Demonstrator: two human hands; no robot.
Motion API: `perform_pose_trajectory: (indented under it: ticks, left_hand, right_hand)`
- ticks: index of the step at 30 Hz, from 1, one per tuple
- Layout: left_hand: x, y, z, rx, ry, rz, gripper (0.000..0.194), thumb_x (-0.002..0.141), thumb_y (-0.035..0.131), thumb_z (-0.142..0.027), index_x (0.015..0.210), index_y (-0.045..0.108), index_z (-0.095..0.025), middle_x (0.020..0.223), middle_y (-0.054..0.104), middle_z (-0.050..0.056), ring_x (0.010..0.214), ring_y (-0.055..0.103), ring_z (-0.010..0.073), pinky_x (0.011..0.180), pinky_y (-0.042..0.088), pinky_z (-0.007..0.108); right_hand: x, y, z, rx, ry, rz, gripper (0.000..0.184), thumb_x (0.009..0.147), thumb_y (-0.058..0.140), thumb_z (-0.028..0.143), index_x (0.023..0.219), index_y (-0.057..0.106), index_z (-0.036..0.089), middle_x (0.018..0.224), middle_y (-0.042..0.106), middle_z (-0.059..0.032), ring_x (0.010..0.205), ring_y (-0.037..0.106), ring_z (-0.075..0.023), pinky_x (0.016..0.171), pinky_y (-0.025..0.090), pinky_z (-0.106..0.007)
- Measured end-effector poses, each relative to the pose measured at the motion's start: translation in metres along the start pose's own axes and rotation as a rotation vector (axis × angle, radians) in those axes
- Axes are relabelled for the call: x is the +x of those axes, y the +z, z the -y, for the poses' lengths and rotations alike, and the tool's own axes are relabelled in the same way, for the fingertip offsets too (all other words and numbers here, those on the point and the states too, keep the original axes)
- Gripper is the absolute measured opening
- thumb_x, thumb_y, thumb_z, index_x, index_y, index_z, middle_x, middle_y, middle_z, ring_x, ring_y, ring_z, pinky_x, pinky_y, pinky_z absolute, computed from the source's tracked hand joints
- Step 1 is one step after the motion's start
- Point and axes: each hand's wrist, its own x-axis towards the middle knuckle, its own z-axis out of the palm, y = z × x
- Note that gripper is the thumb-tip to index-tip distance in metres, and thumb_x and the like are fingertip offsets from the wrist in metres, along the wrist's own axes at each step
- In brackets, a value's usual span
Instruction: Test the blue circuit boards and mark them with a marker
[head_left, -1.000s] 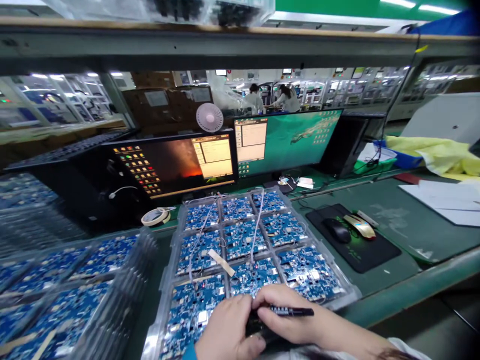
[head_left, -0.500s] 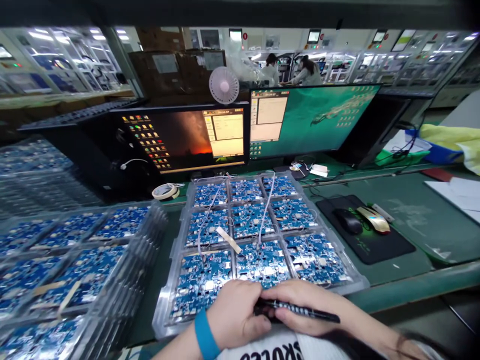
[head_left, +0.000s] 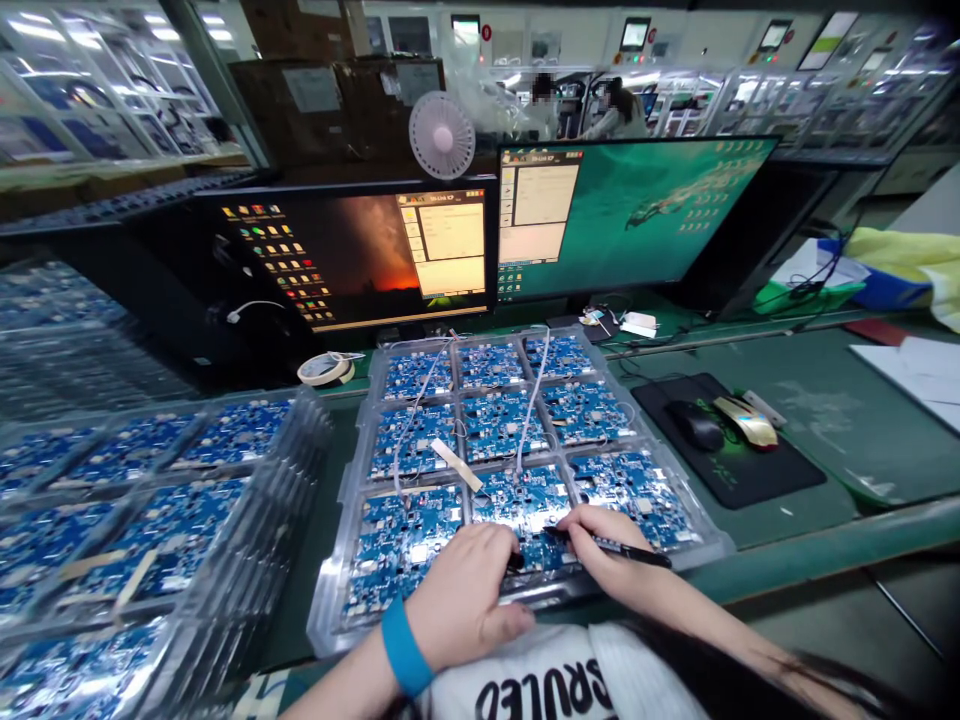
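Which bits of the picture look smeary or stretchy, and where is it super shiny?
In the head view, the stacked trays at the left look smeared and stretched toward the edge; white glare spots the front blue boards; the two screens glow brightly.

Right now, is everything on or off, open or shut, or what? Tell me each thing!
Wide black-framed monitor with orange sunset picture: on.
Wide black-framed monitor with green sea picture: on.
Clear plastic tray: open, blue circuit boards in its compartments.
Slim black pen: in the right hand, pointing down at a board.
Left hand: curled around something small and black.
Round pale fan: upright; can't tell if spinning.
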Motion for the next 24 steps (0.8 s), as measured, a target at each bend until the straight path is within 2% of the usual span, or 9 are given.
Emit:
perform_pose_trajectory:
  ticks: [5,10,16,20,24]
  left_hand:
    - [-0.001,-0.001,-0.001,-0.003,0.004,0.01,0.073,0.07,0.004,-0.07,0.093,0.046,-0.015,0.083,0.049,0.009,0.075,0.045,0.0227,0.071,0.037,0.037]
    - [-0.001,-0.001,-0.002,-0.006,-0.057,-0.013,0.073,0.07,0.002,-0.07,0.093,0.043,-0.014,0.084,0.048,0.009,0.075,0.045,0.0223,0.071,0.037,0.037]
    - [-0.001,0.0,-0.005,-0.048,-0.098,-0.091,0.071,0.071,0.005,-0.07,0.097,0.041,-0.014,0.085,0.049,0.009,0.076,0.047,0.0223,0.07,0.038,0.037]
    - [-0.001,0.0,-0.006,-0.038,-0.102,-0.105,0.071,0.071,0.005,-0.07,0.097,0.041,-0.014,0.084,0.049,0.009,0.075,0.047,0.0225,0.069,0.038,0.037]
    - [0.0,0.0,-0.009,0.033,-0.075,-0.113,0.073,0.07,0.003,-0.07,0.093,0.044,-0.015,0.082,0.051,0.009,0.073,0.047,0.0221,0.067,0.039,0.035]
  right_hand:
    - [0.002,-0.003,0.0,-0.008,-0.008,0.046,0.023,0.079,0.039,0.026,0.07,0.058,0.017,0.064,0.058,0.0002,0.062,0.052,-0.0116,0.058,0.037,-0.023]
    - [-0.003,-0.009,0.008,0.289,0.151,-0.075,0.026,0.08,0.037,0.031,0.074,0.057,0.016,0.06,0.056,-0.0001,0.058,0.051,-0.0116,0.056,0.039,-0.023]
    - [-0.006,-0.005,0.025,0.64,0.17,-0.031,0.029,0.081,0.037,0.039,0.077,0.055,0.015,0.059,0.054,-0.0006,0.053,0.048,-0.0104,0.051,0.039,-0.022]
    - [-0.003,0.0,0.027,0.652,0.172,-0.019,0.03,0.08,0.039,0.041,0.076,0.054,0.016,0.058,0.054,0.0,0.052,0.047,-0.0099,0.05,0.039,-0.022]
    - [-0.001,0.002,0.029,0.533,0.163,0.061,0.029,0.08,0.038,0.04,0.076,0.054,0.017,0.058,0.055,0.0002,0.052,0.047,-0.0103,0.05,0.039,-0.022]
